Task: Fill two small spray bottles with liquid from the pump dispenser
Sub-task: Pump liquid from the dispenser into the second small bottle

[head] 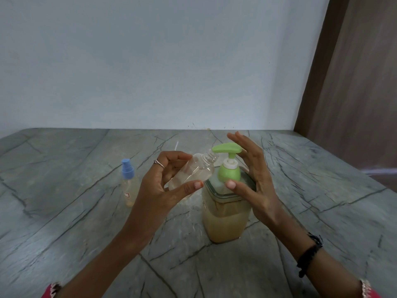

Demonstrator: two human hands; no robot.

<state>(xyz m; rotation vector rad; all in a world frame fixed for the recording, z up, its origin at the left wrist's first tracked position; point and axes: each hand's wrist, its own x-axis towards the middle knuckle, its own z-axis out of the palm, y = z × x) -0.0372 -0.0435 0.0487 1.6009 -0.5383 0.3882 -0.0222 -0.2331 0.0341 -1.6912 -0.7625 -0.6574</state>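
Observation:
A clear jar of yellowish liquid [225, 220] stands mid-table, topped by a green pump dispenser [228, 162]. My left hand [165, 186] grips a small clear spray bottle [193, 171] without its cap, tilted so its open neck lies right under the pump's spout. My right hand [251, 175] is beside the pump, fingers straight, thumb touching the green pump base. A second small spray bottle [130, 186] with a blue spray cap stands upright on the table to the left and holds pale liquid.
The grey stone-patterned table [86, 233] meets a pale blue wall [150, 61] at the back. A brown wooden panel [354, 82] rises at the right. A thin white tube [176, 145] lies near the back, behind my left hand.

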